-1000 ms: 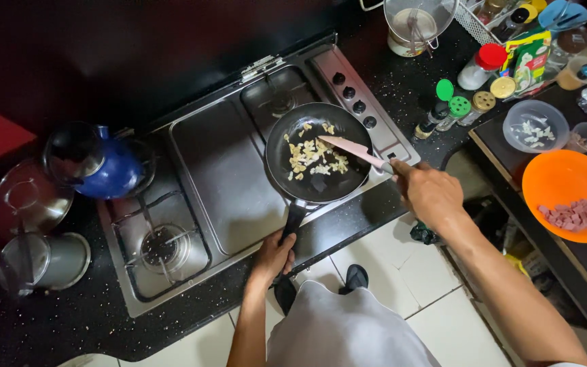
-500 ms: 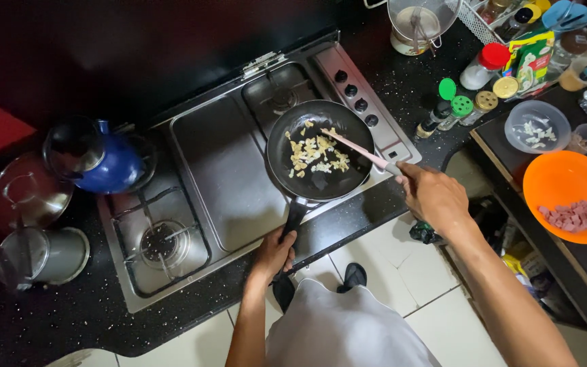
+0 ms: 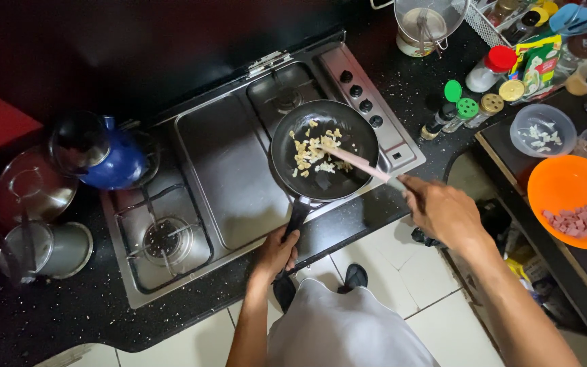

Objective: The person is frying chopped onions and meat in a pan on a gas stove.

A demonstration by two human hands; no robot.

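Dark speckled countertop [image 3: 402, 88] framed a steel gas stove [image 3: 232, 177], and on its right-hand burner sat the black frying pan [image 3: 324, 149], pale chopped bits [image 3: 314, 153] scattered inside. The left hand [image 3: 276, 251] reached up from below, fingers wrapped tight around the pan handle [image 3: 298, 214]. The right hand [image 3: 443, 211] came in from the side, fingers closed on a pink spatula [image 3: 354, 162] with its blade down among the pieces. Compared with half a second earlier, both hands kept their grips and the spatula had barely moved. A blue kettle [image 3: 107, 160] stood left; an orange bowl [image 3: 568, 197] of pink cubes waited right.
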